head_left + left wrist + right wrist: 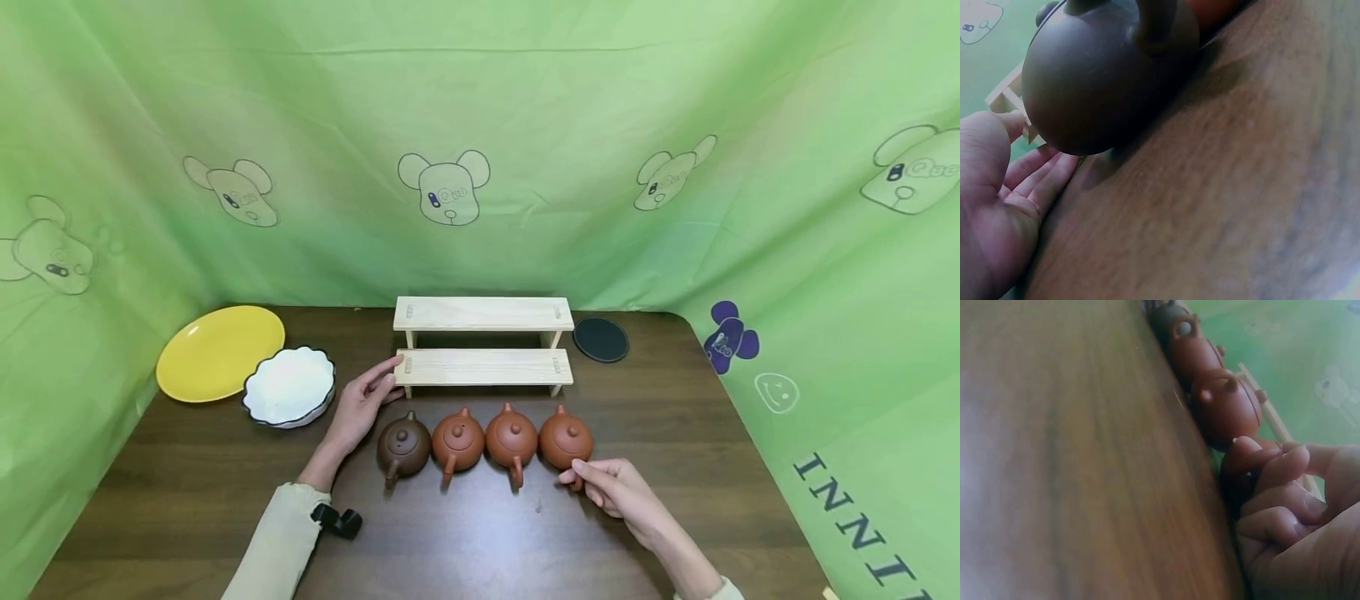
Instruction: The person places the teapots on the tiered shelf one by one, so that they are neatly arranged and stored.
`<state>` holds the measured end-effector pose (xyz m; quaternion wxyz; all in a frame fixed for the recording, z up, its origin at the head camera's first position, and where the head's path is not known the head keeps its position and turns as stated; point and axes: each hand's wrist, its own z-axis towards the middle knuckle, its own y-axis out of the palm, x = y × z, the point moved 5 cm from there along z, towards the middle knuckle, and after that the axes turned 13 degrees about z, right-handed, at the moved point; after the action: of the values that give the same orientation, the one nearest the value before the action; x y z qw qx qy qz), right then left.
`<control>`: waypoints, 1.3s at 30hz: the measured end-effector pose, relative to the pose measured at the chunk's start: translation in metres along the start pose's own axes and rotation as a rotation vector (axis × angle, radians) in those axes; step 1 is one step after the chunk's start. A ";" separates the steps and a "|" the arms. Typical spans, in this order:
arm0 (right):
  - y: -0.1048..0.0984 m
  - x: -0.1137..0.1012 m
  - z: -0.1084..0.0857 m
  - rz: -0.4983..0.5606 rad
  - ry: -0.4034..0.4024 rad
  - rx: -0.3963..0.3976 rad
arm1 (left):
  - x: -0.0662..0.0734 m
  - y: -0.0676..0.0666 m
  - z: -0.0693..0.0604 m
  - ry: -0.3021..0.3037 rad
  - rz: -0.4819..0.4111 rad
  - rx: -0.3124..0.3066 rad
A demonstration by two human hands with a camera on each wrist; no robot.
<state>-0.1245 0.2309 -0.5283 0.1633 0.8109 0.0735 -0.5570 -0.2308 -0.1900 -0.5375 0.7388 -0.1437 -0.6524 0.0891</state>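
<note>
A person's right hand [618, 496] is pinching the handle of a reddish-brown teapot [566, 437], between thumb and fingers, at the right end of a row of four pots in front of a pale wooden stand [483, 367]. The left hand [358, 412] is touching the left end of the stand's lower step, its fingers loosely extended, just behind and to the left of a dark brown teapot [403, 446]. Sitting close between the outer pots are two more reddish ones, a second teapot [457, 442] and a third teapot [512, 437]. All four are wearing their lids, with spouts pointing toward the stand. Farther out, a white scalloped bowl [290, 387] and a yellow plate [221, 354] are resting to the left, while a black round mat [601, 340] is lying right of the stand. A green printed curtain [525, 100] is hanging behind the brown table [675, 417].
</note>
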 end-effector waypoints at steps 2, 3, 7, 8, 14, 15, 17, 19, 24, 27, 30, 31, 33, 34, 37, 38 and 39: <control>0.000 0.001 0.000 0.002 0.000 -0.010 | 0.000 -0.001 0.000 0.003 0.019 0.001; 0.000 0.001 0.001 0.003 0.000 -0.014 | 0.000 -0.001 0.000 0.005 0.028 -0.001; -0.001 0.002 0.001 0.010 -0.019 -0.024 | 0.001 -0.001 -0.001 0.011 0.051 -0.001; -0.001 0.003 0.002 0.011 -0.030 -0.026 | 0.000 0.000 -0.001 0.010 0.049 0.002; -0.002 0.002 0.003 -0.008 -0.138 -0.014 | -0.002 0.001 -0.004 -0.014 0.036 0.007; -0.003 0.002 0.003 -0.012 -0.156 -0.008 | -0.002 0.001 -0.004 -0.017 0.034 0.006; -0.003 0.002 0.003 -0.016 -0.184 0.002 | -0.001 0.001 -0.003 -0.012 0.034 0.005; -0.004 0.001 0.002 -0.018 -0.205 0.010 | 0.001 0.000 -0.002 -0.007 0.035 0.006; -0.005 0.000 0.002 -0.002 -0.226 0.025 | 0.003 -0.001 -0.002 -0.005 0.053 0.010; -0.004 -0.001 0.001 0.019 -0.226 0.045 | 0.002 -0.001 -0.002 0.001 0.048 0.004; -0.004 -0.002 0.000 0.039 -0.238 0.067 | 0.002 -0.002 -0.002 -0.003 0.044 0.006; -0.004 -0.003 -0.001 0.043 -0.247 0.078 | 0.002 -0.002 -0.002 -0.008 0.041 0.007; -0.003 -0.005 -0.002 0.051 -0.276 0.102 | 0.002 -0.002 -0.003 -0.012 0.042 0.012; -0.003 -0.006 -0.002 0.053 -0.293 0.116 | 0.002 -0.002 -0.002 -0.014 0.038 0.012; -0.002 -0.010 -0.004 0.074 -0.350 0.152 | 0.002 -0.002 -0.002 -0.009 0.029 0.007; -0.002 -0.011 -0.004 0.084 -0.369 0.157 | 0.001 -0.002 -0.002 -0.007 0.028 0.006; -0.001 -0.013 -0.005 0.096 -0.386 0.160 | 0.001 -0.001 -0.002 -0.007 0.026 0.005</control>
<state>-0.1254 0.2344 -0.5149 0.1358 0.7021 -0.0421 -0.6977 -0.2290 -0.1912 -0.5364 0.7358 -0.1502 -0.6526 0.1008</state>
